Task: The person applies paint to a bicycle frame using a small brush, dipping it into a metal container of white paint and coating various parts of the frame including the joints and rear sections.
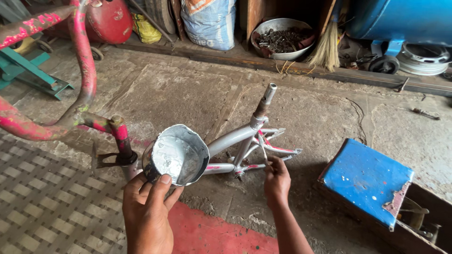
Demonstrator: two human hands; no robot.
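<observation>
My left hand [147, 207] grips a dented metal can [178, 154] with silver-grey paint inside, tilted so its open mouth faces me. My right hand [277, 179] holds a thin brush handle [265, 153], its tip against a small bicycle frame [240, 141] lying on the concrete floor. That frame is mostly grey, with pink patches still showing on its rear stays. A bare metal tube [267, 96] sticks up from it.
A larger pink, worn frame [82, 61] stands at the left. A blue paint-spattered box [365, 181] sits at the right. Along the back are a bowl of metal parts [281, 40], a broom [326, 49], a sack [209, 23] and a blue tank [400, 19].
</observation>
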